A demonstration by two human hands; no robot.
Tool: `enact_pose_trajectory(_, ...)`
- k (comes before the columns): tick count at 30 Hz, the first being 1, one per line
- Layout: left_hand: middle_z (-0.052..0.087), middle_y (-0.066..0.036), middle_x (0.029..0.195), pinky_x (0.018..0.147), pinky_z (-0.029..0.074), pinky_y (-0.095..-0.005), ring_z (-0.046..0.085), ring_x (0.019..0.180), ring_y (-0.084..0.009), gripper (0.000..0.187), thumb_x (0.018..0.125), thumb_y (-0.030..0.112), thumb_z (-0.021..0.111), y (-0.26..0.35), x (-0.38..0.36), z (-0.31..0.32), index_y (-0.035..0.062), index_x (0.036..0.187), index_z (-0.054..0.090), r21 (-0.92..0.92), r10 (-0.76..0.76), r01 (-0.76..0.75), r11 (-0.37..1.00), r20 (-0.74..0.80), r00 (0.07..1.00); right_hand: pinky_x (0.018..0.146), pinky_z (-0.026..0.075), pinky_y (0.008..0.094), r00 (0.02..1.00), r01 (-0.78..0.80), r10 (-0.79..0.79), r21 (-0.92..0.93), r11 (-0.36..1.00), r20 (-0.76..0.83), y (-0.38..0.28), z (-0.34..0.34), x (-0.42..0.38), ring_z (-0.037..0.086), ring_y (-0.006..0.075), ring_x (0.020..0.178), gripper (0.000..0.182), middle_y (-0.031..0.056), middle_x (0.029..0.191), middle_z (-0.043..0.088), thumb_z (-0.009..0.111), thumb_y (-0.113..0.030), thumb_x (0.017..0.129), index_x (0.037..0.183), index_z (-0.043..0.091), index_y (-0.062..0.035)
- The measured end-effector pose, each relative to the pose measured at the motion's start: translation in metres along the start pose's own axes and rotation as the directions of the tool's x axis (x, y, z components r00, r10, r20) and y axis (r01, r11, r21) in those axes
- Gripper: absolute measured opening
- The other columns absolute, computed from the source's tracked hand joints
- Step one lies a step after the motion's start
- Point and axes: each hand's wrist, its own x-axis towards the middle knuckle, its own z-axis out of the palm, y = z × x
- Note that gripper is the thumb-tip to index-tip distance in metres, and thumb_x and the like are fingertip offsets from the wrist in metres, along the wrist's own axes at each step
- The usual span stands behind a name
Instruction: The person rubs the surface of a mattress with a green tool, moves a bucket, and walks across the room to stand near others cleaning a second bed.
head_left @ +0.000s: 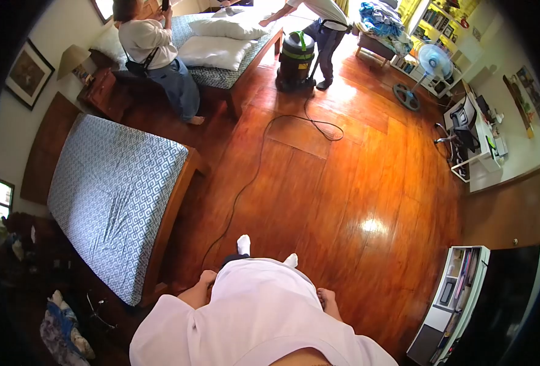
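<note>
My left hand (207, 279) hangs low beside my white shirt (264, 293), close to a black power cord (229, 218) on the floor. On the other side, my right hand (326, 297) hangs by my hip, its fingers seeming bent. The shirt and the steep angle hide most of the fingers of both hands, and no held object shows. The cord runs away across the wooden floor to a black canister vacuum cleaner (295, 64) with a green handle. Nearest my left side is a bed with a blue-and-white patterned mattress (116, 195).
One person (160, 58) stands by a second bed with white pillows (218, 52), holding a phone. Another person (331, 30) leans beside the vacuum cleaner. A fan (434, 61), a white desk (486, 137) and a white shelf (447, 305) line the right side.
</note>
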Motion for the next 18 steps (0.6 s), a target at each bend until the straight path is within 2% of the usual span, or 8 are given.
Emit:
enact_pose_trajectory(3, 0.074, -0.022, 0.095, 0.083, 0.055, -0.0468, 0.072, 0.094, -0.0401, 0.037, 0.082, 0.035, 0.062, 0.006, 0.014, 0.008, 0.0034, 0.093, 0.077, -0.041, 0.043, -0.045, 0.998, -0.049, 0.998, 0.047, 0.04, 0.0349, 1.0, -0.011, 0.012, 0.048, 0.999, -0.009, -0.038, -0.017, 0.003, 0.052, 0.0192, 0.049, 0.018, 0.0062, 0.067, 0.059, 0.068, -0.025, 0.093, 0.095, 0.067, -0.0075)
enact_pose_trajectory(7, 0.073, -0.021, 0.088, 0.078, 0.055, -0.0429, 0.074, 0.086, -0.0296, 0.032, 0.085, 0.029, 0.06, 0.043, 0.055, 0.001, 0.0012, 0.088, 0.074, -0.235, 0.255, -0.314, 0.92, -0.251, 0.934, 0.047, 0.041, 0.0362, 0.974, 0.181, -0.191, -0.088, 0.98, -0.125, -0.106, -0.026, -0.021, 0.056, 0.0198, 0.051, 0.019, 0.008, 0.069, 0.061, 0.068, -0.025, 0.093, 0.095, 0.065, -0.006)
enact_pose_trajectory(8, 0.068, -0.005, 0.068, 0.059, 0.052, -0.0349, 0.064, 0.063, -0.0148, 0.027, 0.088, 0.027, 0.064, 0.054, 0.068, 0.003, 0.0049, 0.077, 0.076, -0.318, 0.143, -0.231, 0.919, -0.277, 0.95, 0.047, 0.042, 0.0364, 0.968, 0.213, -0.221, -0.075, 0.974, -0.121, -0.12, -0.026, -0.026, 0.058, 0.02, 0.052, 0.02, 0.0085, 0.071, 0.063, 0.068, -0.025, 0.093, 0.093, 0.064, -0.0055)
enact_pose_trajectory(9, 0.068, -0.004, 0.069, 0.057, 0.05, -0.0312, 0.063, 0.062, -0.0142, 0.023, 0.089, 0.022, 0.064, 0.056, 0.095, 0.012, 0.0037, 0.08, 0.075, -0.432, 0.1, -0.245, 0.868, -0.331, 0.938, 0.047, 0.042, 0.0364, 0.965, 0.221, -0.23, -0.085, 0.972, -0.123, -0.131, -0.024, -0.031, 0.058, 0.02, 0.052, 0.02, 0.0085, 0.071, 0.063, 0.068, -0.025, 0.093, 0.093, 0.064, -0.0055)
enact_pose_trajectory(10, 0.07, -0.005, 0.073, 0.06, 0.052, -0.0319, 0.065, 0.064, -0.0149, 0.019, 0.09, 0.019, 0.064, 0.07, 0.099, 0.001, 0.003, 0.088, 0.075, -0.452, 0.054, -0.159, 0.878, -0.237, 0.97, 0.046, 0.042, 0.0363, 0.955, 0.256, -0.268, -0.103, 0.961, -0.129, -0.141, -0.02, -0.035, 0.059, 0.0202, 0.053, 0.02, 0.0087, 0.071, 0.064, 0.068, -0.025, 0.093, 0.092, 0.064, -0.0053)
enact_pose_trajectory(12, 0.071, -0.006, 0.076, 0.062, 0.053, -0.0317, 0.066, 0.065, -0.0148, 0.021, 0.092, 0.02, 0.063, 0.106, 0.075, -0.024, 0.0022, 0.091, 0.074, -0.485, 0.127, -0.282, 0.828, -0.328, 0.936, 0.046, 0.042, 0.0361, 0.94, 0.3, -0.315, -0.126, 0.946, -0.13, -0.151, -0.011, -0.038, 0.06, 0.0203, 0.054, 0.02, 0.0088, 0.072, 0.065, 0.068, -0.025, 0.093, 0.091, 0.064, -0.0052)
enact_pose_trajectory(16, 0.072, -0.006, 0.079, 0.064, 0.054, -0.0315, 0.067, 0.066, -0.0153, 0.02, 0.092, 0.019, 0.063, 0.125, 0.081, -0.029, 0.002, 0.094, 0.074, -0.472, 0.133, -0.28, 0.836, -0.32, 0.938, 0.042, 0.036, 0.0327, 0.935, 0.336, -0.348, -0.133, 0.932, -0.075, -0.143, 0.008, -0.038, 0.054, 0.0186, 0.05, 0.017, 0.007, 0.068, 0.059, 0.067, -0.022, 0.094, 0.087, 0.059, -0.0083)
enact_pose_trajectory(18, 0.077, -0.017, 0.103, 0.088, 0.055, -0.0413, 0.073, 0.099, -0.0317, 0.031, 0.088, 0.03, 0.062, 0.124, 0.084, -0.021, 0.0067, 0.1, 0.078, -0.469, 0.089, -0.179, 0.865, -0.207, 0.974, 0.039, 0.031, 0.0295, 0.946, 0.317, -0.321, -0.093, 0.944, -0.034, -0.127, 0.007, -0.028, 0.049, 0.0165, 0.045, 0.016, 0.005, 0.063, 0.054, 0.065, -0.02, 0.095, 0.085, 0.055, -0.0109)
